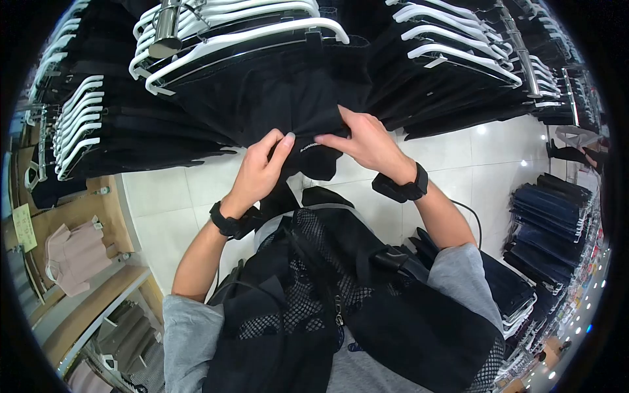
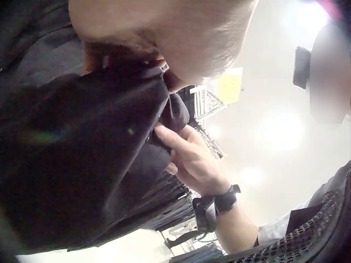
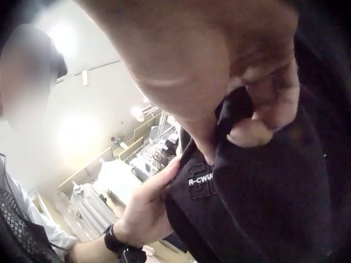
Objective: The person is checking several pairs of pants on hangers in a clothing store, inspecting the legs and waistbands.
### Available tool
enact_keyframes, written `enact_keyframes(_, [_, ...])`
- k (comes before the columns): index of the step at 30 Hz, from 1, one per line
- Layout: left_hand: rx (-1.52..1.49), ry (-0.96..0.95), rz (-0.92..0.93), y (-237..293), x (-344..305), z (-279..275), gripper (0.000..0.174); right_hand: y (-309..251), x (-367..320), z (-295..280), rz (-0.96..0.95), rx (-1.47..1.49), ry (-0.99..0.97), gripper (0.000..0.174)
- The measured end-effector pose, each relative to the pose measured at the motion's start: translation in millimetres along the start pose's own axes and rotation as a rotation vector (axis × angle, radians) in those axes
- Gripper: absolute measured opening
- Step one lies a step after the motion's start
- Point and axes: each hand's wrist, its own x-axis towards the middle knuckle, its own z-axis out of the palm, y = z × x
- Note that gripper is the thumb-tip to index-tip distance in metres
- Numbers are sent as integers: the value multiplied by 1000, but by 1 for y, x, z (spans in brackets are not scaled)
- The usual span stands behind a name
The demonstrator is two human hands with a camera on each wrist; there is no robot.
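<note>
Black trousers point(image 1: 262, 95) hang in front of me from a white hanger point(image 1: 249, 40). My left hand point(image 1: 257, 171) pinches the dark cloth between thumb and fingers at the lower part of the garment. Just to the right, my right hand point(image 1: 372, 145) grips the same cloth, its thumb pointing in toward the left thumb. Small white lettering on a dark patch point(image 3: 200, 179) shows close by the right thumb in the right wrist view. In the left wrist view the cloth point(image 2: 82, 148) drapes down from the left fingers, which are partly hidden behind it.
More dark garments on white hangers crowd the racks left point(image 1: 78, 124) and right point(image 1: 458, 56). A metal rail end point(image 1: 166, 39) juts toward me. Folded jeans point(image 1: 547, 209) lie at the right. Pale tiled floor point(image 1: 472, 157) shows below, and a pink top point(image 1: 77, 254) hangs at left.
</note>
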Motion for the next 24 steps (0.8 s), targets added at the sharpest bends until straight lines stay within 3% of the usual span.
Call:
enact_keyframes(2, [31, -15, -41, -1, 1, 2, 32, -4, -4, -13, 198, 9, -64, 42])
enact_keyframes(6, [47, -38, -59, -9, 5, 7, 33, 11, -13, -9, 197, -13, -30, 46])
enact_keyframes(8, [42, -32, -27, -13, 6, 13, 32, 10, -18, -3, 152, -30, -167, 54])
enact_keyframes(9, [38, -24, 6, -12, 7, 16, 31, -1, -18, -2, 100, -6, -144, 62])
enact_keyframes(12, [9, -12, 46, -7, 8, 21, 29, 12, -20, 20, 30, -141, -36, 66])
enact_keyframes(13, [14, -26, 5, -3, 9, 18, 31, 13, -18, 19, 93, -80, -63, 60])
enact_keyframes(16, [-13, 1, -23, -3, 13, 12, 34, 13, -13, 8, 12, 439, -158, 39])
enact_keyframes(17, [-29, 5, -28, -2, 14, 11, 38, 11, -11, 0, 15, 442, -161, 39])
enact_keyframes(19, [-23, 4, -34, 6, 15, 7, 38, 8, -7, -19, 293, 486, -445, 33])
enact_keyframes(24, [-61, 30, -19, 14, 12, 8, 39, 9, -8, -18, 302, 548, -446, 37])
